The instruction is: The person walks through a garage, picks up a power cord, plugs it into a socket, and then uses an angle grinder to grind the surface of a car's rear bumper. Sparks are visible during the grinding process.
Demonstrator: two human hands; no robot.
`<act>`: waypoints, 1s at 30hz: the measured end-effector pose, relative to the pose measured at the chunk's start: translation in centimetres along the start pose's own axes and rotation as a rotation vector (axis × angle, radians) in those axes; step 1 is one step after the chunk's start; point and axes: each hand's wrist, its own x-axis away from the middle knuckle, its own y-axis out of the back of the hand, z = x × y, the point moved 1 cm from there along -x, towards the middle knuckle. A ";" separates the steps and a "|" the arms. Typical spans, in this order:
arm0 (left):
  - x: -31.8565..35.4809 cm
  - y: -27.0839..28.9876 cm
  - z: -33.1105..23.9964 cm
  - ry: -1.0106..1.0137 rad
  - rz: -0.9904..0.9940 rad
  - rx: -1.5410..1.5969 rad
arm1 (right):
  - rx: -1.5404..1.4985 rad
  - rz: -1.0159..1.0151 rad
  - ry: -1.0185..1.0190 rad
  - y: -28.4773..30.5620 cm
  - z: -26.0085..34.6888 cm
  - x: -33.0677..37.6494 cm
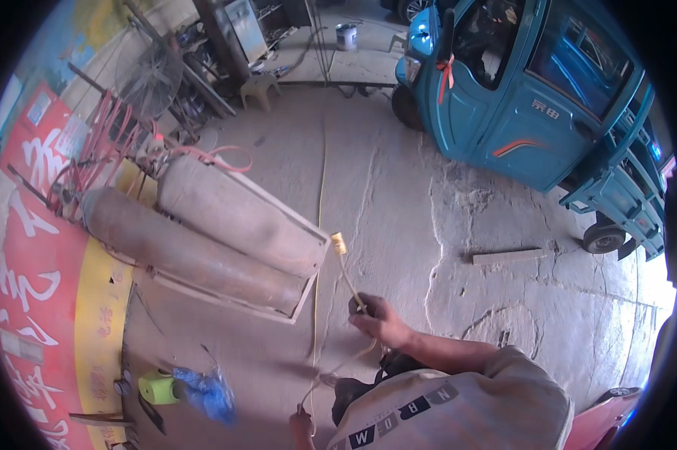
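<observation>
A pale cord with a yellow, block-like end piece sticks up out of my right hand, whose fingers are closed round it. The exact kind of end piece is too small to tell. Below that hand the cord sags in a loose curve toward my left hand. At the lower edge, my left hand is closed on the cord, only partly in view.
Two rusty gas cylinders lie in a metal frame at left, pink hoses beyond them. A yellow line runs along the cracked floor. A blue three-wheeled truck stands far right, a wooden plank near it. Blue plastic lies lower left.
</observation>
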 end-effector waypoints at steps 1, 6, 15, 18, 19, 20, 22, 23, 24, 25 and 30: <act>-1.6 1.9 -2.7 -0.053 -0.022 0.078 | -0.003 -0.004 0.054 1.2 1.2 -2.0; -5.8 10.1 -26.6 0.037 0.189 0.778 | 0.108 -0.123 0.202 9.3 2.6 -9.0; -8.1 13.9 -63.8 -0.978 0.028 0.707 | 0.036 -0.272 0.013 19.6 4.7 -19.8; -9.0 12.6 -70.0 -1.106 0.233 0.507 | -0.023 -0.287 0.049 21.6 6.8 -23.8; -9.4 12.2 -71.6 -1.081 0.279 0.487 | -0.026 -0.301 0.011 22.6 6.9 -25.4; -10.0 12.1 -73.1 -1.056 0.322 0.467 | -0.029 -0.313 -0.026 23.5 7.3 -27.0; -11.8 11.8 -75.5 -1.047 0.356 0.445 | -0.098 -0.364 -0.051 25.4 8.3 -29.8; -13.2 11.3 -76.5 -1.076 0.348 0.460 | -0.132 -0.385 -0.063 26.3 8.9 -31.3; -14.8 11.1 -77.8 -1.118 0.323 0.482 | -0.198 -0.367 -0.068 27.3 10.0 -33.3; -15.9 11.3 -78.7 -1.066 0.366 0.452 | -0.269 -0.343 -0.077 28.2 11.1 -35.1; -27.9 5.7 -76.1 -0.782 0.112 -0.028 | -0.321 -0.298 0.039 33.9 16.5 -46.8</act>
